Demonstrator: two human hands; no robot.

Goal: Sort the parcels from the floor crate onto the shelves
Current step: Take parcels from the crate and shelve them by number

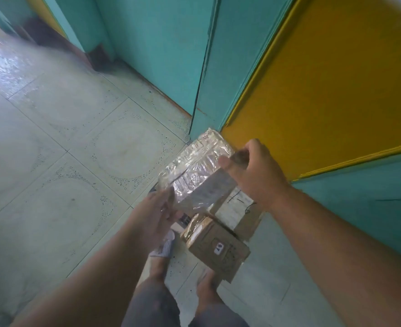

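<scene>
I hold a long parcel wrapped in shiny clear tape [196,172] above the floor with both hands. My left hand [153,214] grips its near left end, thumb on top. At the far right edge my right hand [253,172] curls its fingers over the parcel. Below it on the floor lie a brown cardboard parcel with a small white label [218,251] and another parcel with a white sheet bearing handwriting [236,208], partly hidden by the held one. No crate or shelf is plainly visible.
Pale tiled floor [76,142] stretches to the left. Teal and yellow wall panels [312,90] rise close on the right and ahead. My legs and a foot in a white sandal [165,249] stand just beside the floor parcels.
</scene>
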